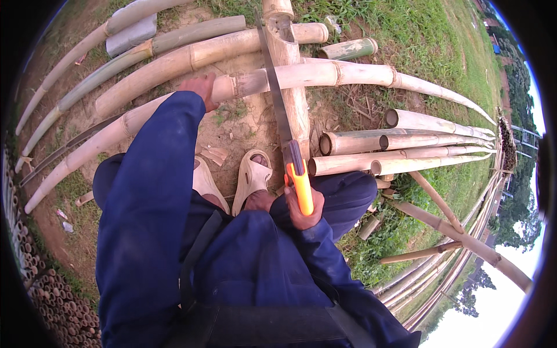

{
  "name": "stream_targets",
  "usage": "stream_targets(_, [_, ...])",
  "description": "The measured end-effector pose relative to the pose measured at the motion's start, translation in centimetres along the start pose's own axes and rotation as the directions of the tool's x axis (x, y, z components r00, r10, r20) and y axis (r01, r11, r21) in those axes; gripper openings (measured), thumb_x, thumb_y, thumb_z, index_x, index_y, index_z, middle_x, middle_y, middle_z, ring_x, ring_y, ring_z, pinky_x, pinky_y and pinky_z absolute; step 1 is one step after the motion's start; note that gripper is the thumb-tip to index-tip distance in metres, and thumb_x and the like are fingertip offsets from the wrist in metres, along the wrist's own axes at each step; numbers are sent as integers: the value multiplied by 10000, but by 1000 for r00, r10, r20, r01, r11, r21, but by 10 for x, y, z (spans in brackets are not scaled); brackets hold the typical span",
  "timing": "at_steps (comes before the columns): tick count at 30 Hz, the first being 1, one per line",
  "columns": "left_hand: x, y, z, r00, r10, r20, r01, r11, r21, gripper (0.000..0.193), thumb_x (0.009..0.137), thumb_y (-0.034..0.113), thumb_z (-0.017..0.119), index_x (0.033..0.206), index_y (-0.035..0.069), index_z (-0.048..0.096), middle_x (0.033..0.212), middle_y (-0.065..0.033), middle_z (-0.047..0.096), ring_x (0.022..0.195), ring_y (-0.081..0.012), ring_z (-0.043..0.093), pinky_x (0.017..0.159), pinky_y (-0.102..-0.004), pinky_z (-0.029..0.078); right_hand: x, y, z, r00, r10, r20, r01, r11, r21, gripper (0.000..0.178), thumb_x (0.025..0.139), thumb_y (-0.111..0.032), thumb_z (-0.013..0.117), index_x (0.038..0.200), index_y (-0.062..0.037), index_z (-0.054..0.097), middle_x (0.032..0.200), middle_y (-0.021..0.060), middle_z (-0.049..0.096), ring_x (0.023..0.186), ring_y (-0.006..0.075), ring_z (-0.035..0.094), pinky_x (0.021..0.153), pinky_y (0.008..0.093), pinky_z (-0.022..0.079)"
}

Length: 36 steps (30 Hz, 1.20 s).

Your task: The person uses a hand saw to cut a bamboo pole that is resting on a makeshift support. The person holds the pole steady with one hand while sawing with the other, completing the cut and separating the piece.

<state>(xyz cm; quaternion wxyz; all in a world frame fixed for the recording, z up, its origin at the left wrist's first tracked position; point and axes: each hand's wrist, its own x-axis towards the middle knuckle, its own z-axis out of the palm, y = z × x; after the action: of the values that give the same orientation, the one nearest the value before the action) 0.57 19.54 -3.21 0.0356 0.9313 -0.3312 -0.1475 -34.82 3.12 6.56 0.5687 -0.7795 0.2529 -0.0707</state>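
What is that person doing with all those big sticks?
A person in blue work clothes is sawing bamboo outdoors. The right hand grips the orange handle of a hand saw, whose blade lies across a pale bamboo pole. The left hand presses on that pole to steady it. The pole rests on a thicker bamboo support. Cut bamboo pieces lie stacked to the right.

Soft, even daylight, bright but without hard shadows; only faint shade lies under the bamboo [325,74] on the ground. The sky [510,296] at lower right is blown out white. Strong fisheye bending curves the poles toward the rim, and black vignette fills the corners. The centre is sharp, the edges slightly soft
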Motion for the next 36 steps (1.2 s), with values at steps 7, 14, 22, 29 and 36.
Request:
stream_targets(7, [1, 13, -13, 995, -46, 93, 47, 999, -14, 695, 725, 404, 847, 1230, 61, 516, 1159, -198, 695, 1077, -380, 679, 925, -498, 532, -1, 7, -4, 999, -43, -32, 41, 998, -51, 206, 885, -36, 715, 1075, 45, 714, 748, 150, 693, 646, 158, 668, 626, 307, 523])
stream_targets(14, [8, 4, -20, 993, -1, 121, 3, 1000, -18, 692, 728, 424, 847, 1223, 63, 525, 1150, -195, 699, 1078, -379, 680, 927, -493, 528, 19, 13, 5, 999, -39, 9, 39, 999, -2, 121, 897, -51, 729, 961, 43, 687, 719, 138, 681, 635, 176, 673, 605, 309, 515])
stream_targets(22, [4, 7, -6, 997, -9, 81, 14, 998, -59, 646, 717, 378, 846, 1198, 62, 553, 1113, -200, 714, 1071, -383, 684, 919, -488, 539, 23, -1, 7, 996, -62, -61, 60, 998, -30, 144, 900, -59, 723, 997, 45, 701, 705, 106, 666, 631, 142, 631, 604, 301, 500])
stream_targets(29, [12, 4, -29, 989, -24, 144, 44, 989, -139, 684, 669, 379, 847, 1223, 86, 573, 1138, -194, 707, 1083, -381, 672, 947, -488, 522, 91, 7, 28, 995, -72, -61, 79, 991, 111, 200, 903, -73, 749, 1053, 48, 694, 771, 19, 650, 728, 59, 594, 658, 243, 494])
stream_targets(36, [-4, -10, -2, 968, -78, -238, 7, 958, -287, 631, 888, 534, 675, 1333, 100, 569, 1328, -214, 613, 1254, -366, 563, 1092, -467, 401, 87, -23, 23, 983, -180, 20, 180, 984, 13, 244, 920, -47, 762, 1121, 38, 653, 833, -4, 645, 758, 48, 625, 636, 238, 534])
